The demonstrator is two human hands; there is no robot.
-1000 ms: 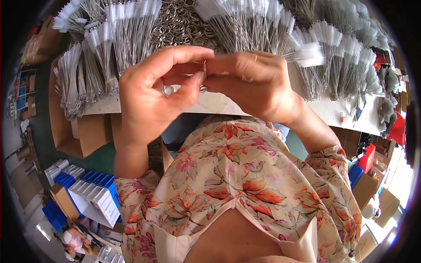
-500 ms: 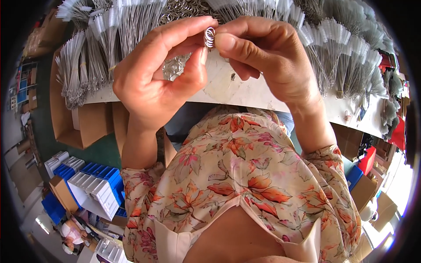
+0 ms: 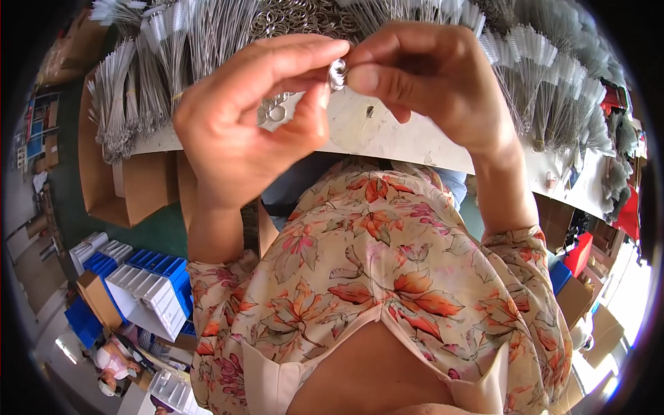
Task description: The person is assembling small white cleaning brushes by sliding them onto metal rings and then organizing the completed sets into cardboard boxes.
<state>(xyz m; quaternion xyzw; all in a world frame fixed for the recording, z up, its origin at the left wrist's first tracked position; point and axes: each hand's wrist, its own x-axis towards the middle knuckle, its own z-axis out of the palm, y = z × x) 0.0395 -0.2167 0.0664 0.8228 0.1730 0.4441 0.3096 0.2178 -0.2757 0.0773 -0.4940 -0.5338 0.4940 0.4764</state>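
Above the near part of the table I hold a small stack of shiny metal rings (image 3: 337,75) between both hands. My left hand (image 3: 238,124) grips it from the left, the forefinger over the top and the thumb below. From the right, my right hand (image 3: 432,86) pinches the same rings between thumb and forefinger. Its other fingers curl underneath, partly hidden. Several loose metal rings (image 3: 277,113) lie on the table behind my left hand, and a larger heap of rings (image 3: 304,19) is at the back.
Bundles of thin wire brushes with white tips (image 3: 135,97) line the left of the white table (image 3: 387,142); more brush bundles (image 3: 532,76) stand at right. Below left are an open cardboard box (image 3: 131,200) and blue and white plastic bins (image 3: 149,290). Another person (image 3: 114,363) is at lower left.
The rings and my fingers have shifted slightly right and down. The stack has turned, showing more of its ring openings at an angle. Both hands keep their hold.
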